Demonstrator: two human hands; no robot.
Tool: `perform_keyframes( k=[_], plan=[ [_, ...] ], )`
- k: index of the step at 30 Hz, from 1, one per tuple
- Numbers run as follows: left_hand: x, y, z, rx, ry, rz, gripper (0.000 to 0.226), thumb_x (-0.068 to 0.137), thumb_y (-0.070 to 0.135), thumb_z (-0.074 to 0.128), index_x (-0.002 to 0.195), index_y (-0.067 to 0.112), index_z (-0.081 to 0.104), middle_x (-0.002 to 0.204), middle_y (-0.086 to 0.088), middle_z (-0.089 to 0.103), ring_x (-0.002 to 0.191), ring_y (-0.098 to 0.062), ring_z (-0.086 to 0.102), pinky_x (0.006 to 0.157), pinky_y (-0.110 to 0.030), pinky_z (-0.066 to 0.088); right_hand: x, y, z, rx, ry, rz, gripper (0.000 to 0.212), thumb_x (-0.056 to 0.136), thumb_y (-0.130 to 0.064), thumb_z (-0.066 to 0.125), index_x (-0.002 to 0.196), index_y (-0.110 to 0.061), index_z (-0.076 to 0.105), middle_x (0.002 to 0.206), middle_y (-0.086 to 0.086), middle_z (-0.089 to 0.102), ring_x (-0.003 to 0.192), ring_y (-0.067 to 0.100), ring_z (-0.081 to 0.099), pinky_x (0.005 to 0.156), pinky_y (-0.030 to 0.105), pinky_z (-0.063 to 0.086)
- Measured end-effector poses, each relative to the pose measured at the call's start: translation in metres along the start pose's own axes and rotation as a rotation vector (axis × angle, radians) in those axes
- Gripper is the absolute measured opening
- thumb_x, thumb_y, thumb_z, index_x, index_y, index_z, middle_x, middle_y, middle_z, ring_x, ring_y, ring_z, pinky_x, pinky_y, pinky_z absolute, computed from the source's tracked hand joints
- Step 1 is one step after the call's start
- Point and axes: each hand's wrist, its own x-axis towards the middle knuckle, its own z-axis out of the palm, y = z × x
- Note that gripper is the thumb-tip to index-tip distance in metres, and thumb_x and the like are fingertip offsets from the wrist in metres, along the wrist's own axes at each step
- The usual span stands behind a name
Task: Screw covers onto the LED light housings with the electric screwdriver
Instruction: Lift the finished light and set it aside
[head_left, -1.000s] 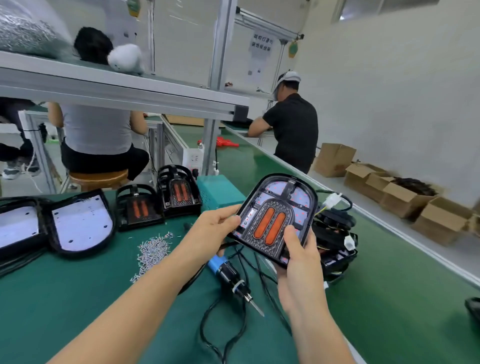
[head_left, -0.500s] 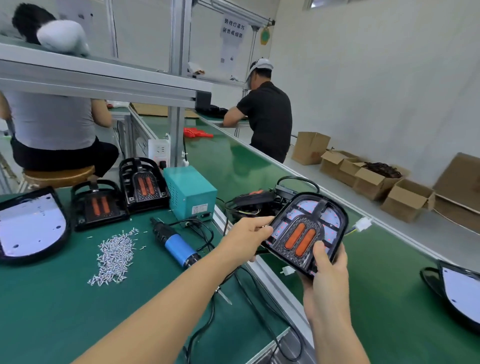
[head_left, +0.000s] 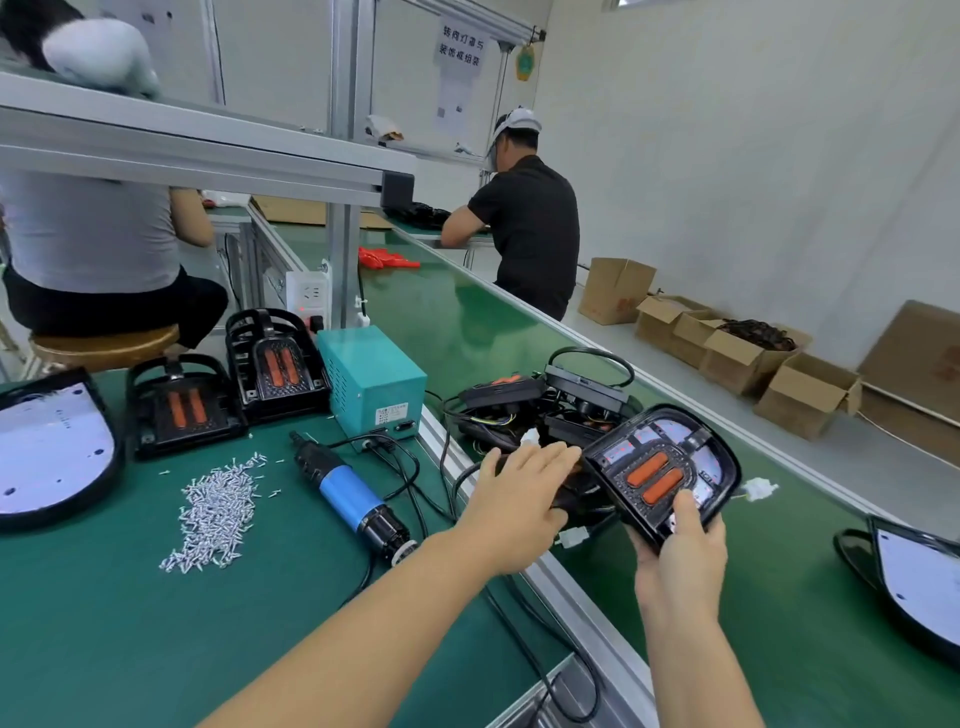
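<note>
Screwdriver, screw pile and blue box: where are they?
Electric screwdriver (head_left: 347, 489), head view, on its blue grip.
Screw pile (head_left: 215, 512), head view, middle of the heap.
Teal power box (head_left: 370, 375), head view, on its top face.

Both bare forearms reach forward. The right hand (head_left: 680, 545) is curled, its thumb (head_left: 687, 512) lying on top. The left hand (head_left: 519, 499) stretches palm-down, fingers seemingly straight.

Screws (head_left: 215, 512) left of screwdriver (head_left: 350, 496)
</note>
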Motion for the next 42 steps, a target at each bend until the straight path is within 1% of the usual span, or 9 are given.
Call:
perform_keyframes(
  k=[4,9,15,20,24,28,31,34,42],
  plan=[
    [-0.008,-0.013,0.018,0.197,0.010,0.017,0.077,0.095,0.025,0.049,0.150,0.033,-0.005,0.159,0.007,-0.004,0.146,-0.017,-0.010,0.113,-0.052,-0.012,0.014,0.001,-0.009,0.009,0.046,0.046,0.036,0.102,-0.019,0.050,0.138,-0.016,0.049,0.104,-0.005,0.065,0.089,0.008,0.064,0.073,0.032,0.056],
    [-0.016,-0.029,0.026,0.281,0.013,-0.077,0.083,0.089,-0.001,0.044,0.151,0.031,-0.003,0.160,0.002,-0.003,0.146,-0.023,-0.007,0.114,-0.052,-0.010,0.029,0.004,-0.017,-0.099,0.071,0.067,0.034,0.101,-0.021,0.050,0.134,-0.015,0.049,0.115,0.002,0.064,0.092,0.014,0.063,0.083,0.038,0.054],
    [-0.018,-0.030,0.024,0.164,0.029,-0.042,0.085,0.082,-0.011,0.039,0.151,0.028,0.009,0.157,0.002,0.015,0.139,-0.022,0.020,0.113,-0.039,0.015,0.052,0.013,-0.027,-0.420,0.132,-0.047,0.039,0.099,-0.016,0.047,0.138,-0.019,0.042,0.114,0.002,0.050,0.090,0.023,0.048,0.078,0.029,0.039],
    [-0.022,-0.029,0.021,0.157,0.038,-0.007,0.082,0.078,-0.016,0.034,0.147,0.028,0.026,0.126,-0.003,0.053,0.107,-0.023,0.046,0.097,-0.032,0.029,0.061,0.022,-0.038,-0.580,0.194,-0.030,0.046,0.103,-0.017,0.040,0.149,-0.012,0.038,0.149,0.007,0.043,0.133,0.032,0.043,0.103,0.038,0.035],
    [-0.025,-0.023,0.018,0.190,0.036,0.044,0.074,0.077,-0.016,0.033,0.140,0.024,0.036,0.105,-0.004,0.059,0.084,-0.022,0.041,0.093,-0.031,0.027,0.067,0.026,-0.038,-0.740,0.177,-0.015,0.025,0.100,-0.011,0.036,0.105,-0.012,0.061,0.115,0.015,0.052,0.103,0.032,0.046,0.082,0.037,0.040],
    [-0.028,-0.018,0.018,0.267,0.047,0.106,0.064,0.076,-0.015,0.036,0.129,0.019,0.046,0.099,-0.004,0.060,0.090,-0.026,0.049,0.096,-0.032,0.026,0.067,0.018,-0.024,-0.822,0.162,-0.079,0.028,0.098,-0.018,0.031,0.075,-0.012,0.047,0.100,0.017,0.050,0.081,0.028,0.041,0.075,0.037,0.031],
    [-0.027,-0.016,0.020,0.300,0.054,0.115,0.060,0.076,-0.013,0.038,0.127,0.017,0.046,0.101,-0.004,0.061,0.097,-0.027,0.050,0.098,-0.032,0.023,0.060,0.013,-0.004,-0.791,0.102,-0.121,0.051,0.097,-0.047,0.026,0.107,-0.005,0.053,0.115,0.019,0.053,0.106,0.034,0.050,0.091,0.044,0.036],
    [-0.028,-0.016,0.021,0.316,0.065,0.115,0.061,0.079,-0.011,0.039,0.132,0.018,0.044,0.113,-0.002,0.060,0.111,-0.026,0.046,0.109,-0.036,0.015,0.054,0.015,0.013,-1.011,-0.063,-0.298,0.066,0.100,-0.056,0.024,0.150,-0.014,0.035,0.157,0.011,0.032,0.143,0.029,0.030,0.116,0.048,0.023],
    [-0.033,-0.033,0.025,0.368,-0.008,0.157,0.042,0.101,0.021,0.037,0.143,0.020,0.034,0.147,0.001,0.040,0.143,-0.023,0.016,0.115,-0.051,-0.008,0.050,0.031,0.029,-1.319,-0.041,-0.472,0.056,0.103,-0.037,0.037,0.151,-0.008,0.032,0.158,0.017,0.027,0.143,0.035,0.026,0.116,0.049,0.021]
  ],
)
